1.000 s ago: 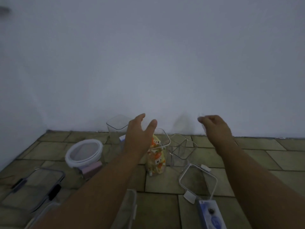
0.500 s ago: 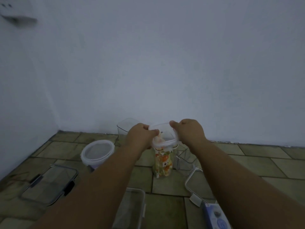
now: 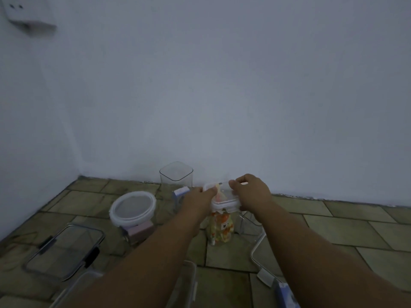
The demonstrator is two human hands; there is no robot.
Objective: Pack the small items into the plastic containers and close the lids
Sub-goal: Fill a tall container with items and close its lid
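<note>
Dim light, tiled floor (image 3: 344,225) meeting a plain wall; wall socket (image 3: 26,12) high at far left

Near left: a flat clear lid with black clips (image 3: 64,252) lies on the tiles. Right of it, a round container with a white lid (image 3: 133,207), something pink (image 3: 141,230) showing at its base. Further back, against the wall, a tall square clear container (image 3: 176,174), open-topped and upright. A small blue-and-white box (image 3: 180,192) sits just in front of it, partly hidden by the left wrist

Left hand (image 3: 198,203): fingers curled, thumb and fingertips pinching the left edge of the clear white-rimmed lid (image 3: 224,196). The lid sits on the mouth of the upright filled container (image 3: 221,230), centre of the floor, packed with orange and yellow small items. Lid looks slightly tilted; cannot tell whether it is pressed home

Right hand (image 3: 251,194): fingers curled down over the far right edge of the same lid, gripping it. Both hands clamp on the lid from opposite sides, close together but not touching each other

Right of the filled container, an empty clear container (image 3: 246,221), mostly behind the right forearm. Nearer, a loose lid frame (image 3: 259,252) on the tiles, and a blue box (image 3: 287,296) at the bottom edge. Another clear container (image 3: 189,281) shows between the forearms, near
</note>
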